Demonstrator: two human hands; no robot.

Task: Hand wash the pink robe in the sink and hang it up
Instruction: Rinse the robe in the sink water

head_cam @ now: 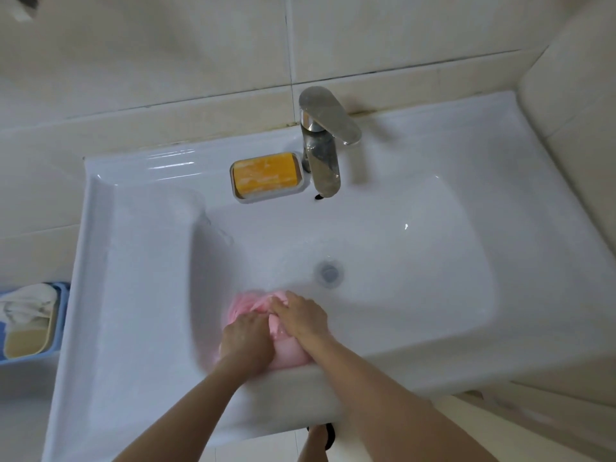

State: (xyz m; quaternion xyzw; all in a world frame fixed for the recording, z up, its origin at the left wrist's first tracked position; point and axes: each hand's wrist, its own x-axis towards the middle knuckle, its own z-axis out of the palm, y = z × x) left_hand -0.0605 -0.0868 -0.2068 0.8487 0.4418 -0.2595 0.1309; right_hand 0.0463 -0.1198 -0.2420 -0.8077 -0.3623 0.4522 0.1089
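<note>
Beige wall tiles (166,61) back a white ceramic sink (110,295), with no desk in view. A chrome faucet (321,151) stands at 12 o'clock of the basin. Just beside it, toward 11 o'clock, a soap dish (271,194) holds an orange soap bar (265,175). The drain (328,273) sits in the basin floor. Outside the sink at 9 o'clock, a blue basket (61,315) carries a white cloth (28,303).

The pink robe (243,305) is bunched into a wet bundle at 6 o'clock of the basin, against its near wall. Its long axis seems to run from about 10 o'clock to 4 o'clock, though the hands cover most of it.

Both hands are on the bundle and touch each other, so neither has to reach. The left grip (245,335) is fisted tight on a wad of the fabric at the bundle's 9 o'clock side. The right grip (301,316) lies over the top at 3 o'clock, fingers bent onto the folds. Blur hides whether it pinches them or only presses.

From the hands, the drain lies at roughly 1 o'clock and near. The soap is well apart at 12 o'clock.

This looks like the scrubbing stage, with rinsing, wringing and hanging yet to do. For a rinse, the bundle would need to go toward 12 o'clock, under the spout.
</note>
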